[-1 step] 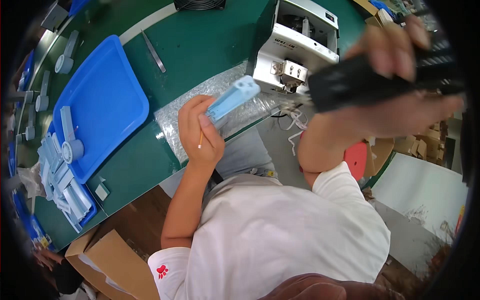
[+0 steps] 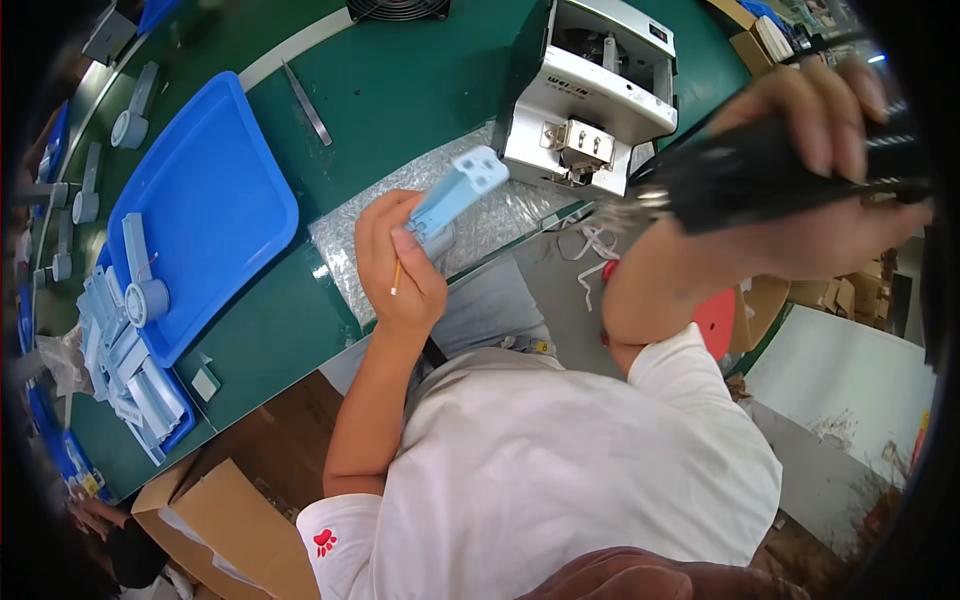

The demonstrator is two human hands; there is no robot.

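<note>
My left hand (image 2: 398,262) is closed around a light-blue plastic housing (image 2: 455,198), long and narrow, its far end tilted up and to the right. By my thumb a thin wire (image 2: 395,278) with a pale tip sticks out of the housing. On the right, my right hand (image 2: 815,130) grips a black electric screwdriver (image 2: 745,175), raised above the table edge. Its metal nose (image 2: 640,207) points left toward the housing but stays apart from it; motion smears the tip. Behind the nose stands a white-and-black screw feeder (image 2: 600,100).
Bubble wrap (image 2: 350,235) covers the table's near edge. At left, a blue tray (image 2: 225,170) holds one light-blue part (image 2: 147,290); more pieces (image 2: 125,350) are heaped beside it. Tweezers (image 2: 305,103) lie behind. A cardboard box (image 2: 240,530) stands below the table.
My right hand and the screwdriver have shifted right, away from the housing, so more of the metal nose shows. The housing has tipped slightly to the left in my left hand.
</note>
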